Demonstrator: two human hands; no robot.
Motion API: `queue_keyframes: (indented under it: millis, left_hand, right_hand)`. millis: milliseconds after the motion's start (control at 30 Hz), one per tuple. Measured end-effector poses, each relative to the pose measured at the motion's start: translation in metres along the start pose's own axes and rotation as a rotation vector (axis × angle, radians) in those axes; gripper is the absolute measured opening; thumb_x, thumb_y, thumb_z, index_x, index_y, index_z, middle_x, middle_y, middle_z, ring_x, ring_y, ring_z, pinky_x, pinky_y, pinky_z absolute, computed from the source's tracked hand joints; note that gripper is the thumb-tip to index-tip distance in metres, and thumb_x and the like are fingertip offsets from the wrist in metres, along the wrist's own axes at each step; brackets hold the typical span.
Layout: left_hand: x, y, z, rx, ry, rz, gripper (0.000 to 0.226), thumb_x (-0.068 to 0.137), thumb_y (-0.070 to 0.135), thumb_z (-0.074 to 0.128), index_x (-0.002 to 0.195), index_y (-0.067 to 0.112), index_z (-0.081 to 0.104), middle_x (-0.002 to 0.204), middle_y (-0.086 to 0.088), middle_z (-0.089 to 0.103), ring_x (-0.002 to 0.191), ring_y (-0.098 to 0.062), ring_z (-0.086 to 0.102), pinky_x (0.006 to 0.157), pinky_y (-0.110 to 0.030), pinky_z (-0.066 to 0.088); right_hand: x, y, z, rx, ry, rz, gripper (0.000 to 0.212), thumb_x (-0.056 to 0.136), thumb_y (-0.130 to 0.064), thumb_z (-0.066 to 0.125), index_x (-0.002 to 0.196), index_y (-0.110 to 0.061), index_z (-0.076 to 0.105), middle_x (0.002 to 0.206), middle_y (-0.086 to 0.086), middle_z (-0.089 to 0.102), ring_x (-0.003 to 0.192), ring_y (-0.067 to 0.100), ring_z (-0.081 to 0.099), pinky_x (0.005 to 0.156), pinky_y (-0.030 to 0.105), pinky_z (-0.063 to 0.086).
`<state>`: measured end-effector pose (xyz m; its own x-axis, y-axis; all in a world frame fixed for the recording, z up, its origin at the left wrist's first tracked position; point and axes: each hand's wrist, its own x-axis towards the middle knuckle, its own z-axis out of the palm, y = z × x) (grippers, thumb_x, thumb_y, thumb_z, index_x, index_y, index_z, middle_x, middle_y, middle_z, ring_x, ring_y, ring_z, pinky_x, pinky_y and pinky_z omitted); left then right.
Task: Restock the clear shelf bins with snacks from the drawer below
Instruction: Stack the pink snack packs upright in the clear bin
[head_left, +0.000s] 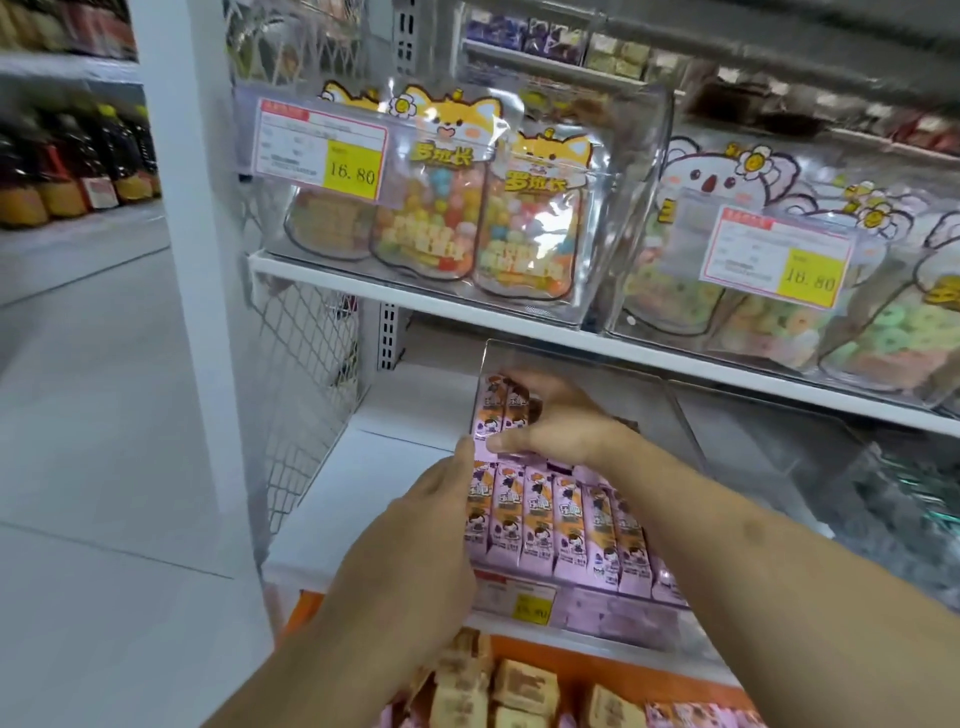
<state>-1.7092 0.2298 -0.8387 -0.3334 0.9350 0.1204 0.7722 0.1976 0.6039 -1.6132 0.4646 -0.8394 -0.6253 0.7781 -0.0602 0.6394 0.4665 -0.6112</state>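
Observation:
A clear shelf bin on the lower shelf holds a front row of pink snack packs standing upright. My right hand reaches into the back of the bin and holds several more pink packs upright there. My left hand presses flat against the left end of the front row. Below, the open orange drawer shows tan wrapped snacks and more pink packs.
The upper shelf carries clear bins of candy bags with yellow price tags. A wire mesh panel and a white post stand at left. Another clear bin sits right of mine. Bottles line a far shelf.

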Motion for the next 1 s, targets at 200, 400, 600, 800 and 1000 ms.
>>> queue_keyframes:
  millis: [200,400,600,800,1000]
  left_hand:
    - [-0.002,-0.001,0.000,-0.019,-0.012,0.006,0.088,0.098,0.008,0.054,0.164,0.037,0.003,0.163,0.011,0.032,0.137,-0.016,0.049,0.105,-0.030,0.048]
    - [0.000,-0.003,0.003,-0.056,-0.016,-0.013,0.087,0.099,0.010,0.054,0.163,0.042,0.005,0.159,0.015,0.037,0.134,-0.013,0.051,0.107,-0.034,0.050]
    - [-0.001,-0.002,0.004,-0.097,-0.004,-0.037,0.093,0.097,0.007,0.058,0.162,0.045,0.002,0.149,0.019,0.047,0.126,-0.007,0.053,0.103,-0.037,0.055]
    - [-0.001,-0.002,0.003,-0.153,-0.014,-0.041,0.086,0.100,0.009,0.057,0.158,0.052,0.010,0.134,0.021,0.055,0.112,-0.001,0.056,0.094,-0.029,0.058]
    - [-0.001,-0.007,0.004,-0.163,-0.024,-0.038,0.082,0.102,0.013,0.058,0.157,0.055,0.014,0.109,0.032,0.050,0.095,0.005,0.054,0.071,-0.009,0.042]
  right_hand:
    - [-0.007,0.006,0.009,-0.097,0.087,-0.046,0.106,0.078,-0.050,0.087,0.162,-0.036,0.023,0.169,-0.004,0.026,0.146,0.022,0.041,0.115,0.036,0.042]
    - [-0.009,0.008,0.012,-0.115,0.114,-0.027,0.093,0.084,-0.055,0.080,0.160,-0.034,0.030,0.161,-0.001,0.041,0.139,0.025,0.052,0.112,0.038,0.046]
    - [-0.003,0.005,0.014,-0.053,0.068,0.033,0.090,0.086,-0.048,0.080,0.157,-0.047,0.025,0.150,0.000,0.056,0.120,0.027,0.067,0.099,0.046,0.059]
    - [-0.006,0.005,0.013,-0.074,0.081,0.015,0.091,0.084,-0.053,0.079,0.156,-0.044,0.026,0.149,0.002,0.056,0.123,0.029,0.065,0.102,0.048,0.057]
    - [-0.026,-0.002,0.007,-0.130,0.124,-0.056,0.086,0.090,-0.054,0.074,0.161,-0.033,0.029,0.164,0.000,0.039,0.145,0.025,0.045,0.115,0.038,0.042]
